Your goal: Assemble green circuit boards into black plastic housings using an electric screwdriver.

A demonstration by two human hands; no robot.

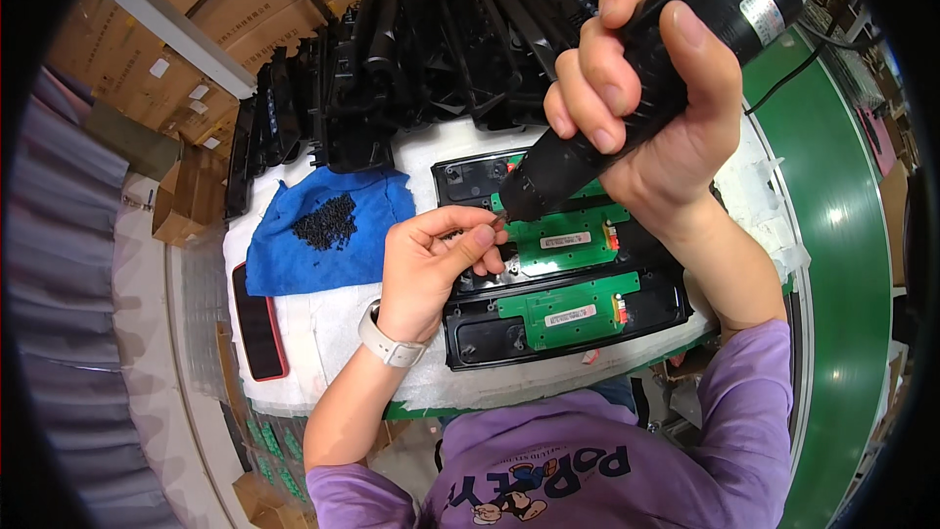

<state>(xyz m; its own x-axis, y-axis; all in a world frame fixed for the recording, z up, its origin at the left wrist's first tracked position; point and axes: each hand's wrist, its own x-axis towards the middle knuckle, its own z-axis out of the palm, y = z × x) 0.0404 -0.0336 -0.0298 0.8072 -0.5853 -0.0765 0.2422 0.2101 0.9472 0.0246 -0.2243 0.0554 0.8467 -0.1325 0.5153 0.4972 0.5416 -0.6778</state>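
My right hand (676,122) is wrapped round a black electric screwdriver (558,171), which slants down to the left over the work. At its tip, the fingers of my left hand (431,255) are closed in a pinch; whatever is between them is too small to make out. Beneath both hands lie black plastic panels (475,338) in a row, front to back. Green circuit boards sit in them, with the nearest board (578,313) in full view and the middle board (534,253) partly covered by my left fingers. The farthest panel is mostly hidden by the screwdriver.
Left of the panels, a heap of small black screws (326,223) rests on a blue cloth (377,198). A red-edged phone (259,333) lies at the left edge. Black plastic housings (421,59) are stacked behind, before cardboard boxes (240,0). A green conveyor (847,333) runs along the right.
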